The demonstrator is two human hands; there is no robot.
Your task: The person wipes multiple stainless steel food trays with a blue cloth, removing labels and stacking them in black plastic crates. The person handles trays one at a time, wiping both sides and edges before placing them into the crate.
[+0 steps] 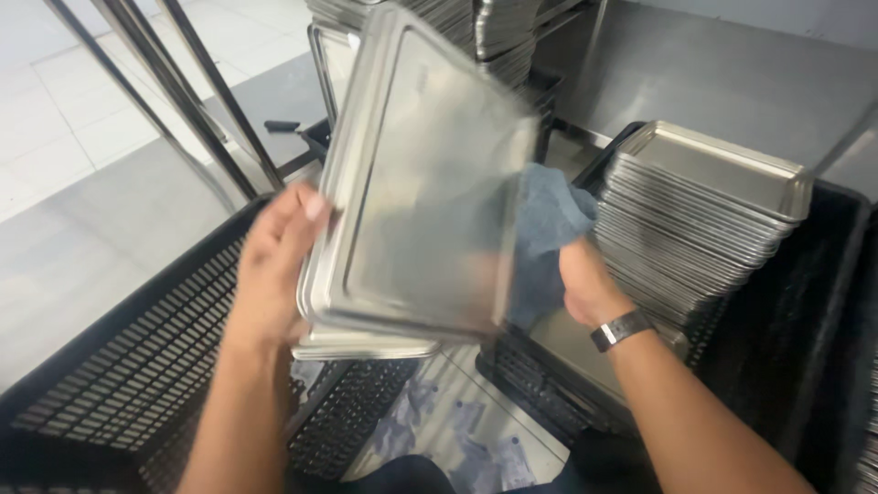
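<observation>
1. The left hand [274,265] curls its fingers round the left edge of a steel tray [421,183], held tilted up in front of the person, with a second tray [366,346] just under it showing at the lower edge.
2. The right hand [585,284], a dark watch [622,327] on its wrist, grips a blue-grey cloth [549,220] bunched against the right edge of the held tray; its fingers are hidden in the cloth, so their spread cannot be told.
3. The raised tray blocks the view of what lies straight behind it; only the top of another tray stack [485,27] shows above it.
4. To the right, a black crate [823,274] holds a tall, slightly slanted stack of steel trays [704,210], close beside the right hand.
5. To the left, a black perforated crate [119,366] sits below the left forearm; its visible part shows only the mesh wall and floor.
6. Dark metal rack bars [183,91] slant across the pale tiled floor [55,110] at upper left, and a steel counter [713,73] lies behind the right-hand stack.
</observation>
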